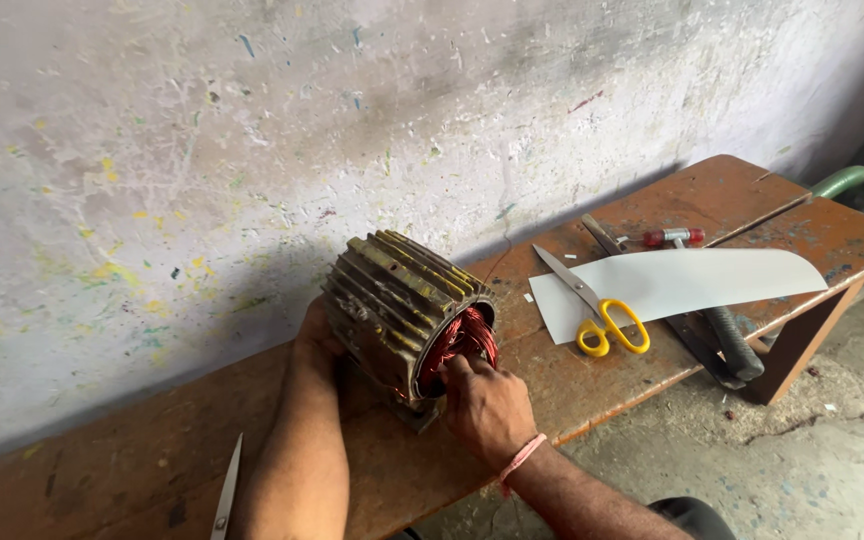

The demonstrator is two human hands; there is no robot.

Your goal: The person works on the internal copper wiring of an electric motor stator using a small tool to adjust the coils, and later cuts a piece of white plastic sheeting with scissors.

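Note:
A finned, yellowish metal motor housing [397, 290] lies on its side on a worn wooden bench [602, 385], its open end showing copper windings [467, 338]. My left hand [314, 338] presses against the housing's back left side and steadies it. My right hand [487, 405] is at the open end, with its fingertips pushed in at the copper wires. Whether the fingers pinch a wire or a small tool is hidden.
Right of the housing lie yellow-handled scissors [607, 325] on a white sheet [692, 280], a dark metal tool [732, 345] and a small red-handled tool [674, 236]. A thin pale strip [226, 492] lies near the bench front. A stained wall stands close behind.

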